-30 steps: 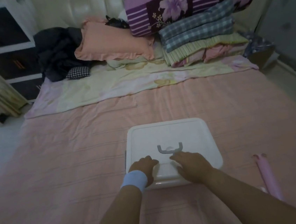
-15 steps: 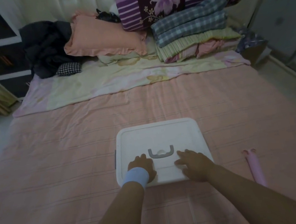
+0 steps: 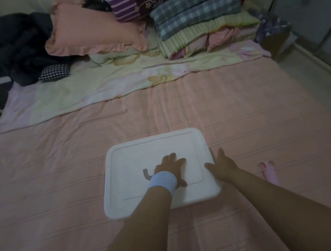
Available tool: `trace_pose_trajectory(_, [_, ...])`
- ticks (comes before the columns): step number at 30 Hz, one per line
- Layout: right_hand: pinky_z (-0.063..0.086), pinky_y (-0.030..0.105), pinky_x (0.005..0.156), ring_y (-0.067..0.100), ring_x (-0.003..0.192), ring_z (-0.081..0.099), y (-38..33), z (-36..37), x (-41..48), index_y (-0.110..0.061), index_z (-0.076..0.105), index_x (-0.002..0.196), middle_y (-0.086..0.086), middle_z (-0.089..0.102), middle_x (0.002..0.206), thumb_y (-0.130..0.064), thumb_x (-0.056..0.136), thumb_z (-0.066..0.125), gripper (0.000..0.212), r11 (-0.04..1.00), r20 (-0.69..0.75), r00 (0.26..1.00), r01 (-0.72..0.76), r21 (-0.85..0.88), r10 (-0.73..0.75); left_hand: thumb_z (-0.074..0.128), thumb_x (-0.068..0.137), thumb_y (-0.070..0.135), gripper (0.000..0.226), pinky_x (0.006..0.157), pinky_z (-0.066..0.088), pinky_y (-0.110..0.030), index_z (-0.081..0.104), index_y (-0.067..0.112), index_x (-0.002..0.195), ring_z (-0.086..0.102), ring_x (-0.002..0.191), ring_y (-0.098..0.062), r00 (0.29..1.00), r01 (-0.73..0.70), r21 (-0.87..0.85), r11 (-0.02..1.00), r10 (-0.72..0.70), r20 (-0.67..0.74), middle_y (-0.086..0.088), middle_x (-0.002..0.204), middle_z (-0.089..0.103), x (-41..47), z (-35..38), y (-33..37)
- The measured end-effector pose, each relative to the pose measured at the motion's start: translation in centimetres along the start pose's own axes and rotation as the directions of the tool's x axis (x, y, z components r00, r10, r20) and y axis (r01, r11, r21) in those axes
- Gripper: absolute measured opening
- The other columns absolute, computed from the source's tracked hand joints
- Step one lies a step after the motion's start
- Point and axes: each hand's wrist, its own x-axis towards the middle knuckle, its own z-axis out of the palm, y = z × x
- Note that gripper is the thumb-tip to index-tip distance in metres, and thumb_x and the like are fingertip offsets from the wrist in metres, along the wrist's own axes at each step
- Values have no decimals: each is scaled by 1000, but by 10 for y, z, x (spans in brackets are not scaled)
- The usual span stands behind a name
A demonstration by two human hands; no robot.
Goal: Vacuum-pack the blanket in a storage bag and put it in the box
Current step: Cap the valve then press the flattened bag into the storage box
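Note:
A white plastic box (image 3: 128, 166) with its lid on sits on the pink bed in front of me. My left hand (image 3: 170, 165), with a light blue wristband, lies flat on the middle of the lid and covers most of the grey handle (image 3: 146, 173). My right hand (image 3: 222, 165) rests with spread fingers on the lid's right edge. The box's contents are hidden under the lid. No storage bag is in view.
A pink pump-like tool (image 3: 268, 171) lies on the bed right of the box. Folded blankets (image 3: 200, 19), a pink pillow (image 3: 93, 28), dark clothes (image 3: 21, 44) and a pale sheet (image 3: 99, 85) are at the headboard end. Floor and a cabinet (image 3: 315, 3) lie on the right.
Both hands have moved from the lid's near edge. The left now lies over the handle at the centre, and the right has gone to the lid's right edge.

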Motion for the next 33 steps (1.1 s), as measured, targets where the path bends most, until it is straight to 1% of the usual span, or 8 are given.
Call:
trace_pose_trajectory(3, [39, 31, 99, 33, 135, 46, 2, -4, 4, 2, 29, 151, 17, 43, 152, -34, 94, 67, 77, 998, -6, 1000, -28, 50, 28, 78, 74, 43, 92, 112, 31, -47, 24, 36, 148, 11, 144, -24, 999, 11, -32, 999, -12, -36, 1, 157, 11, 7, 6, 1])
trace_pose_trajectory(7, [47, 27, 75, 29, 97, 65, 5, 3, 10, 2, 67, 117, 17, 67, 117, -23, 83, 77, 44, 998, -120, 992, 37, 59, -30, 81, 70, 44, 93, 109, 35, -47, 28, 37, 146, 15, 142, -23, 998, 19, -46, 999, -22, -60, 3, 155, 16, 9, 8, 2])
trace_pose_trajectory(10, [46, 27, 66, 30, 85, 66, 6, 7, 12, 0, 73, 98, 20, 68, 104, -19, 80, 74, 26, 996, -143, 988, 69, 57, -60, 81, 70, 44, 93, 108, 35, -47, 28, 37, 146, 15, 142, -24, 998, 19, -49, 999, -23, -64, 3, 154, 16, 8, 9, 3])
trace_pose_trajectory(14, [54, 36, 81, 32, 100, 61, -8, 7, -2, -5, 66, 118, 17, 59, 118, -18, 84, 63, 36, 984, -182, 980, 55, -167, -86, 74, 78, 40, 85, 113, 29, -48, 25, 34, 148, 8, 146, -23, 999, -9, -87, 996, 4, -49, 2, 159, 8, -1, 12, -3])
trace_pose_trajectory(17, [41, 43, 102, 33, 128, 42, -37, 17, -19, -15, 37, 146, 14, 37, 144, -16, 91, 57, 58, 861, -172, 952, 141, -488, -254, 58, 91, 27, 57, 112, 29, -44, 35, 30, 143, 16, 144, -21, 990, 10, -153, 988, -31, -138, 2, 157, 18, -15, 13, -25])
trace_pose_trajectory(23, [16, 50, 121, 29, 153, 8, -111, 86, -33, -27, 29, 156, 10, 6, 168, -23, 98, 53, 62, 621, 233, 797, 586, -521, -557, 45, 96, 17, 63, 120, 13, -38, 18, 27, 152, 1, 149, -21, 885, 302, -309, 902, -386, -260, 0, 162, 3, -43, 27, -113])
trace_pose_trajectory(28, [0, 62, 120, 26, 154, -10, -147, 144, -42, -35, 15, 159, 5, -10, 168, -43, 100, 51, 70, 528, 384, 755, 650, -546, -532, 51, 95, 41, 82, 121, 9, -41, -4, 24, 154, -6, 149, -30, 778, 504, -494, 709, -621, -98, -10, 161, -13, -58, 48, -179])
trace_pose_trajectory(33, [-1, 60, 121, 23, 155, -10, -146, 155, -36, -39, 17, 158, 3, -9, 168, -50, 99, 49, 68, 530, 374, 753, 651, -544, -542, 63, 89, 30, 91, 112, 30, -39, 0, 18, 154, 32, 140, -31, 838, 345, -844, 412, -540, 78, -9, 157, 25, -56, 60, -197])
